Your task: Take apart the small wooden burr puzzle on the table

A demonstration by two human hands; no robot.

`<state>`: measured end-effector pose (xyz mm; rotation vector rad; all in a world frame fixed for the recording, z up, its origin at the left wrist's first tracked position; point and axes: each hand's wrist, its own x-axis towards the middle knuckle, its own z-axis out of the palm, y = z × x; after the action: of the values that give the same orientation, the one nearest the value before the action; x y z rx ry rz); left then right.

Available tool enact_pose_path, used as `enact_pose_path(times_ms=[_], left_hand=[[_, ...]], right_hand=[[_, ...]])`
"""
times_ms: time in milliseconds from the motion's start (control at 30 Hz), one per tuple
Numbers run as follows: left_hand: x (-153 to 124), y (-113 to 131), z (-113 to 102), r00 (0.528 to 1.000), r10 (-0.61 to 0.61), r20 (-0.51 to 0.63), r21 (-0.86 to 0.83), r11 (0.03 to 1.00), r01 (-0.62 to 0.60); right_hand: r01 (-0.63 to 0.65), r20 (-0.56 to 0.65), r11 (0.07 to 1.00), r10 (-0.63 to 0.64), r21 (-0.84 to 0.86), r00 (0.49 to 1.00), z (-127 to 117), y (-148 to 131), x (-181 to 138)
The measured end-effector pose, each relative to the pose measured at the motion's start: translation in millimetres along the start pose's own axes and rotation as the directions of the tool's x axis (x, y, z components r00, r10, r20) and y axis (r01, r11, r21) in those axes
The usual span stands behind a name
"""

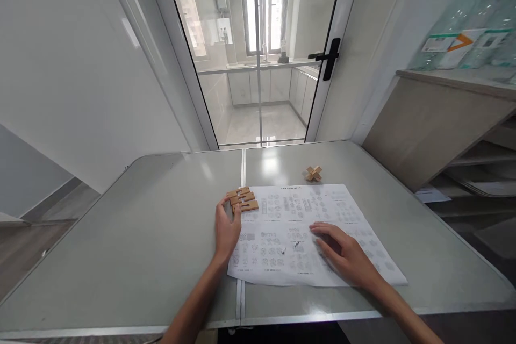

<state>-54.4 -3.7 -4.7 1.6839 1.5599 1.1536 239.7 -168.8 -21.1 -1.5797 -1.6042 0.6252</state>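
Several flat notched wooden puzzle pieces (243, 199) lie side by side at the top left corner of a printed instruction sheet (363, 226) on the grey table (141, 236). My left hand (226, 228) rests at the sheet's left edge, its fingertips touching the near side of those pieces. My right hand (342, 252) lies flat, palm down, on the sheet's lower right part, fingers spread and holding nothing. An assembled wooden burr puzzle (313, 173) stands alone beyond the sheet, towards the far edge.
A glass sliding door with a black handle (329, 57) stands behind the table. A wooden shelf unit (435, 118) with papers and wrapped plastic bottles (471, 27) is at the right. A seam (243, 172) splits the tabletop down the middle.
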Motion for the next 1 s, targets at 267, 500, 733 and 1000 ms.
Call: enact_pose_path(times_ms=[267, 500, 733, 1000], left_hand=[[-75.4, -5.7, -18.2, 0.999, 0.002, 0.047, -0.008, 1.0, -0.002], [-97.2, -4.8, -28.1, 0.989, 0.068, 0.129, 0.077, 0.994, -0.078], [-93.1, -3.3, -21.2, 0.969, 0.173, 0.178, 0.153, 0.968, -0.201], [-93.8, -5.1, -19.0, 0.95, 0.248, 0.188, 0.217, 0.933, -0.286]], right_hand=[[-0.132, -0.052, 0.987, 0.137, 0.097, 0.989, -2.8, -6.6, 2.9], [-0.153, -0.046, 0.983, 0.159, 0.099, 0.986, -2.2, -8.7, 4.4], [-0.156, -0.066, 0.984, 0.162, 0.087, 0.985, -0.7, -9.3, 5.5], [-0.196, -0.043, 0.974, 0.202, 0.118, 0.979, 0.6, -6.7, 4.3]])
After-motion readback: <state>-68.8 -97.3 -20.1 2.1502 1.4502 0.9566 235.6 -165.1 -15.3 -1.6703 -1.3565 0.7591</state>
